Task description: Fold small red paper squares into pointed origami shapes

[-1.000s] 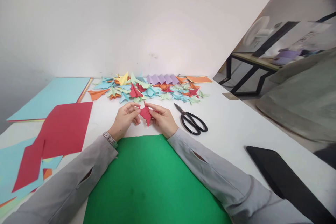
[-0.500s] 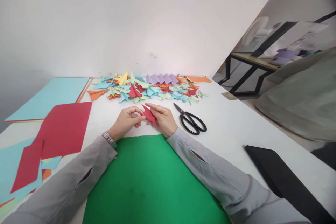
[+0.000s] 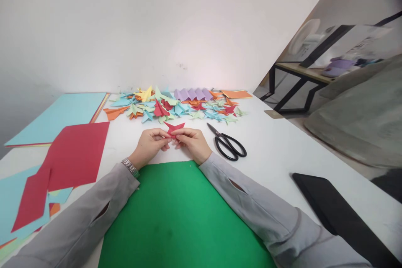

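Observation:
A small folded red paper piece (image 3: 174, 127) with pointed tips is held up between both hands, just beyond the green sheet (image 3: 182, 213). My left hand (image 3: 151, 142) pinches its left lower side between thumb and fingers. From the other side my right hand (image 3: 194, 141) grips it, thumb in front. The fingers cover its lower part. Black-handled scissors (image 3: 230, 144) lie to the right of my right hand, blades pointing away. Behind the hands spreads a pile of folded paper shapes (image 3: 179, 109) in several colours.
Red paper (image 3: 78, 155) and blue sheets (image 3: 63, 115) lie on the left of the white table (image 3: 270, 150), with cut scraps near. A black flat object (image 3: 333, 205) rests at the right. A wall (image 3: 176, 29) stands behind; a wooden bench (image 3: 301, 69) is beyond the right edge.
The red folded paper has turned, so its points now face up and outward. My right hand has shifted slightly left and down, and the two hands' fingertips have come together at its lower edge.

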Demonstrator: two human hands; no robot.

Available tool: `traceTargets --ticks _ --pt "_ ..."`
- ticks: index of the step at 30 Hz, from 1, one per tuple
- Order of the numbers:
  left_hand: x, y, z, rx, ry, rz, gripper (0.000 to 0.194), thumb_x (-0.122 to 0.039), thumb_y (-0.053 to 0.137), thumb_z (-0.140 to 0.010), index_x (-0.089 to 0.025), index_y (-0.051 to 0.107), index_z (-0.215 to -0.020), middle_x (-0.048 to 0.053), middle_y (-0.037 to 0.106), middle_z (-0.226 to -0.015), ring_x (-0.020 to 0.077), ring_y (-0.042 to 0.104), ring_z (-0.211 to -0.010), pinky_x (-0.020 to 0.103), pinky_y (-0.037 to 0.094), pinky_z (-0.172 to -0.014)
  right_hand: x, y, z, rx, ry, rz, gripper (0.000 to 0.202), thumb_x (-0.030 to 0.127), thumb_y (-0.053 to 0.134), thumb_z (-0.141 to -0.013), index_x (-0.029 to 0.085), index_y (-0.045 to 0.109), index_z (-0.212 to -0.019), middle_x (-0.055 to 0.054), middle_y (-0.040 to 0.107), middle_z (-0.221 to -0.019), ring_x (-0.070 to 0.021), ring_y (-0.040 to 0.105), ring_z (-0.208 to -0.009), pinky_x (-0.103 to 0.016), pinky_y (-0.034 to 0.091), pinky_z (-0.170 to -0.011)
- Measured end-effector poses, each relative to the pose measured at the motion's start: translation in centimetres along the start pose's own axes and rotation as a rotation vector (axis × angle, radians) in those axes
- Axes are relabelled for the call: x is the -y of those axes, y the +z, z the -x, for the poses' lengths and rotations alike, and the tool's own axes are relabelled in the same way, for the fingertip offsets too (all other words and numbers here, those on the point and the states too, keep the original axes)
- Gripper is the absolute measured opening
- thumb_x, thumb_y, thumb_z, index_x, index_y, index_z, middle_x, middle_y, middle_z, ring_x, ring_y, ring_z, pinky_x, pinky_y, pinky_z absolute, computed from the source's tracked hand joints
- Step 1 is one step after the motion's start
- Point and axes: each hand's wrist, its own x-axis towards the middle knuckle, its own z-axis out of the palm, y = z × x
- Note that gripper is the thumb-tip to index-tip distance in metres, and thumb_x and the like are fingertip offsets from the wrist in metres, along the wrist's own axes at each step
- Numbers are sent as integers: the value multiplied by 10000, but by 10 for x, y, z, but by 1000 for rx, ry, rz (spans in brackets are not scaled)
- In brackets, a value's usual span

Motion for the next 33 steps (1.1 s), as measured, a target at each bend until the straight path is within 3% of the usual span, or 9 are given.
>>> traceTargets --ticks 8,18,33 --pt "-6 2 2 2 -3 -40 250 -287 783 -602 -130 706 -781 9 636 -507 117 577 -457 230 490 -492 -1 1 0 -47 -86 26 165 314 725 -633 190 741 -741 2 626 -584 -115 550 -521 -249 490 -444" --pt "-1 1 1 -24 9 -34 160 -228 735 -627 -125 695 -743 11 638 -542 107 579 -464 222 494 -488 1 1 1 -17 -86 155 182 171 649 -613 195 748 -764 28 608 -573 -76 501 -434 -222 429 -430" --pt "-1 1 1 -15 30 -22 249 -299 760 -626 -104 697 -767 22 650 -549 108 583 -467 224 492 -480 -1 -1 -1 -1 -8 -39 155 214 723 -596 172 738 -745 7 653 -590 -108 571 -542 -252 478 -513"
